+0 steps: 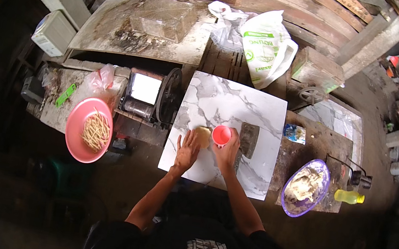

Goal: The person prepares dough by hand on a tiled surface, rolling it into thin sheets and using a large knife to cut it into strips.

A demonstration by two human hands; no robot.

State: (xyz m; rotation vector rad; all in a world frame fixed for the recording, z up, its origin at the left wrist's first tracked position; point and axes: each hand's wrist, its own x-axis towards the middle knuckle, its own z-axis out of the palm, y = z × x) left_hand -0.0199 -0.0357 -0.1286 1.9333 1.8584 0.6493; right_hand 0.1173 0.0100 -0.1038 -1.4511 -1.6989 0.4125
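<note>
A small, flattened, pale tan lump of dough [202, 136] is seen on the white marble-patterned slab [258, 113], just ahead of the left hand [187, 151], whose fingers are spread flat and laid against the near edge of the lump. The dough is judged soft, light and slightly tacky; it is best taken from underneath at its edge, since a pinch would deform it. Immediately to the right of the lump, a small red plastic cup [221, 135] is held upright in the right hand [227, 153], the fingers being wrapped about its lower wall. The cup is judged light and rigid. Just beyond the right hand, a dark rectangular cleaver blade [249, 138] lies flat on the slab. Further to the right, a purple oval basin of dough [306, 187] and a yellow bottle [349, 196] stand on the wooden tabletop [319, 141]. Well to the left of the left hand, a hand-cranked roller machine [150, 97] and a pink round plate of pale strips [88, 129] are set.
</note>
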